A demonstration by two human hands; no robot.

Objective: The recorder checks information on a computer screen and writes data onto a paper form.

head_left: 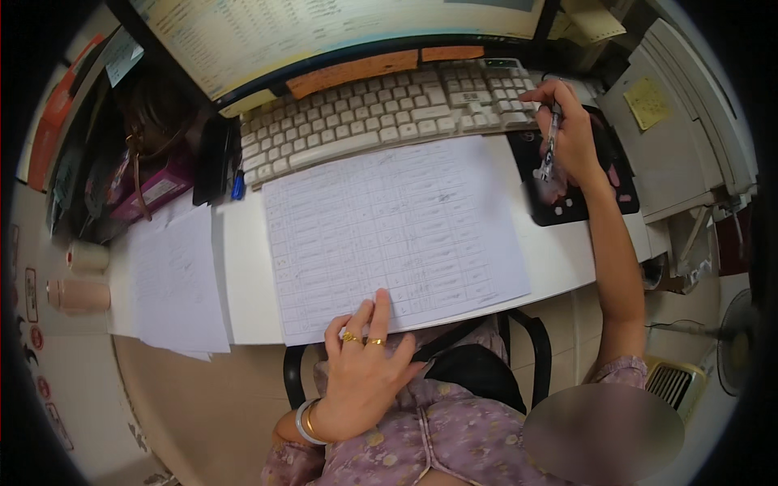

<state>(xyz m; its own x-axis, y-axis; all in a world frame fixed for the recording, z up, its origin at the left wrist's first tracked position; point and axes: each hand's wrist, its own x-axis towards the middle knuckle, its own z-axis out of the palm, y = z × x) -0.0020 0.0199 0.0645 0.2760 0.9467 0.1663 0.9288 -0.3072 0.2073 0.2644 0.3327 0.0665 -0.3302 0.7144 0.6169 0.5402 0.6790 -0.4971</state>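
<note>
left hand: palm down, loosely spread | right hand: curled, right arm extended forward

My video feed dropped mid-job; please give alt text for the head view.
A person's right hand, holding a slim patterned pen, is at the right end of an off-white plastic keyboard, while the left hand touches the lower edge of a white gridded paper sheet on a white desk.

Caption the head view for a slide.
Left hand on the near edge of the gridded sheet; right hand holds a pen by the right end of the keyboard.
</note>
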